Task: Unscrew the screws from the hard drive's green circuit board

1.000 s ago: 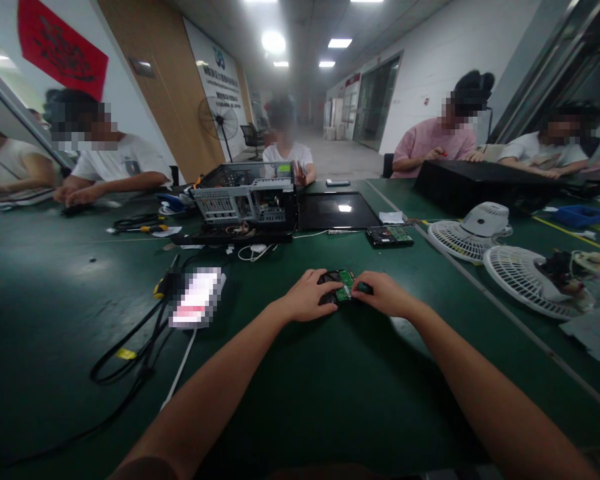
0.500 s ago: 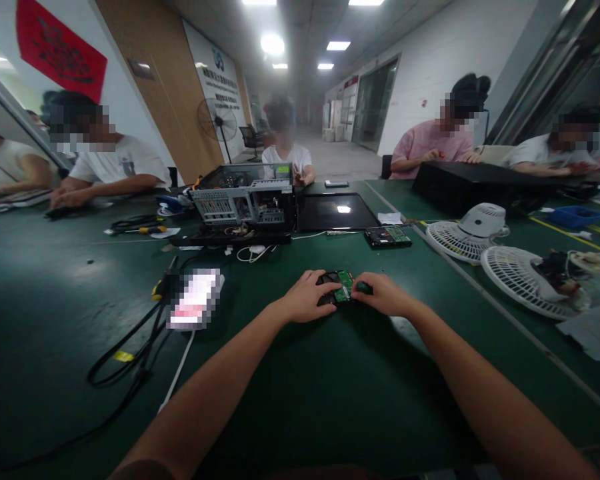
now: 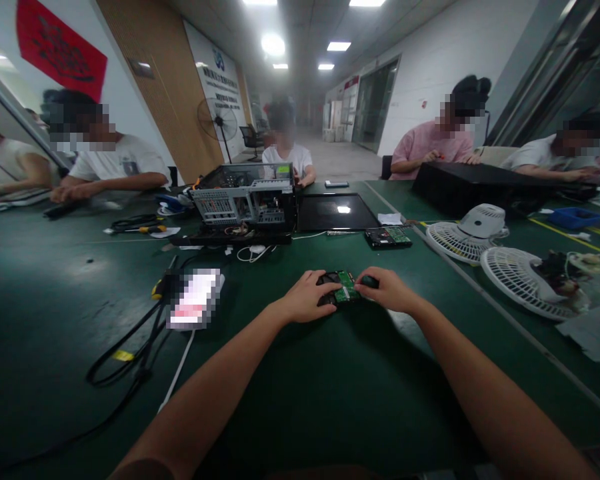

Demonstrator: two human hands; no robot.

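A hard drive (image 3: 346,291) with a green circuit board facing up lies on the green table in front of me. My left hand (image 3: 309,295) grips its left part, fingers and thumb on either side, pressing it to the tabletop. At the drive's right edge, my right hand (image 3: 387,290) is closed around a small screwdriver, of which the dark rounded handle (image 3: 369,282) shows. Its shaft and tip are hidden by my fingers. A second hard drive (image 3: 389,237), also with a green board, rests farther back to the right.
An opened computer case (image 3: 245,200) stands ahead beside a flat black panel (image 3: 337,211). To the left lie a lit phone (image 3: 196,299) and black cables (image 3: 125,363). White fan parts (image 3: 463,240) sit right. Several people work around the table.
My right hand has shifted slightly right with the screwdriver, exposing more of the drive's right edge. My left hand and the drive stay put. The person across has lowered a hand.
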